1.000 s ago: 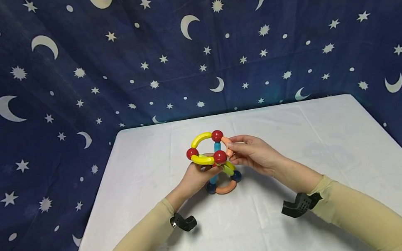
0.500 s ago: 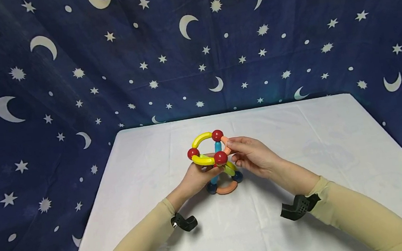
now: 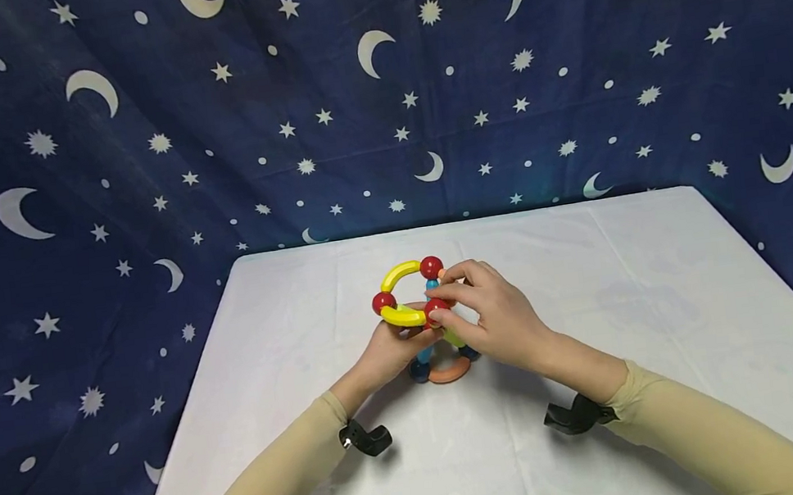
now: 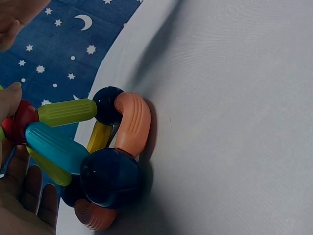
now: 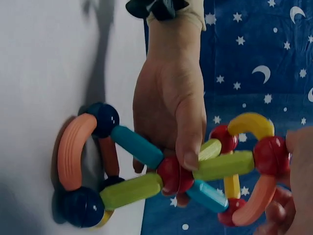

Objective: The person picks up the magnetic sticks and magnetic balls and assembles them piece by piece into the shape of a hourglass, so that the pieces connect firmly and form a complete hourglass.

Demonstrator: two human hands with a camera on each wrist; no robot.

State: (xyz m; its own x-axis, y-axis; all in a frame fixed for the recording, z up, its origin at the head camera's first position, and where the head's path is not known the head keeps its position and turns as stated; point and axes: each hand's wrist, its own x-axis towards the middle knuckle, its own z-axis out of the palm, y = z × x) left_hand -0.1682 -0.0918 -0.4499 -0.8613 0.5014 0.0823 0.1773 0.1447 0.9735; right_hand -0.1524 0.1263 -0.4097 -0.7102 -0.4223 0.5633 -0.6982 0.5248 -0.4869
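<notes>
A toy model of magnetic balls and rods stands on the white-covered table. My left hand holds its middle red ball between thumb and fingers. My right hand pinches the near top red ball, the thumb on its front. That hand covers most of the top orange curved rod. Two yellow curved rods join the other top red balls. Straight green and light-blue rods run from the middle ball to dark-blue balls, which rest on the table.
White cloth covers the table. Behind it hangs a dark-blue curtain with moons and stars. Black wrist cameras sit on both forearms, above the table's near part. Base orange curved rods lie along the cloth.
My right hand has shifted left and toward the front, from the top orange curved rod to the near top red ball. The left hand and the model have hardly moved.
</notes>
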